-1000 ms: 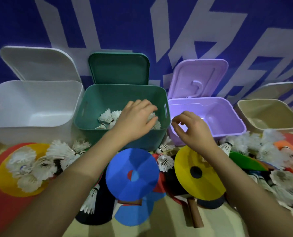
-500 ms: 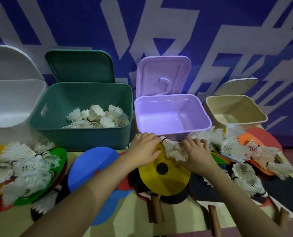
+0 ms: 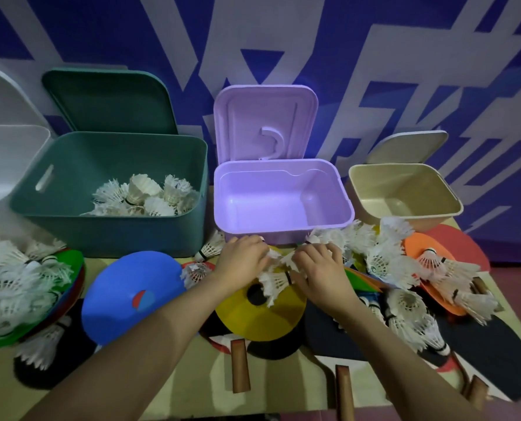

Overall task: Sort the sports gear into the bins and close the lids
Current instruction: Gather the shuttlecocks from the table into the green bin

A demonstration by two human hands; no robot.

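**Both hands on shuttlecocks in front of the purple bin**

The left hand [image 3: 243, 259] and right hand [image 3: 320, 265] meet over the yellow disc [image 3: 253, 317], fingers curled around white shuttlecocks [image 3: 276, 279] just in front of the empty purple bin [image 3: 283, 229]. The green bin [image 3: 116, 235] already holds shuttlecocks, lid up. More shuttlecocks, discs and paddles lie scattered across the tabletop [image 3: 192, 387].

Head view, forward-down, close over hands [image 3: 283, 265]

Blue wall banner [image 3: 374, 71] with large white lettering, pale yellow tabletop [image 3: 168, 387] beneath.
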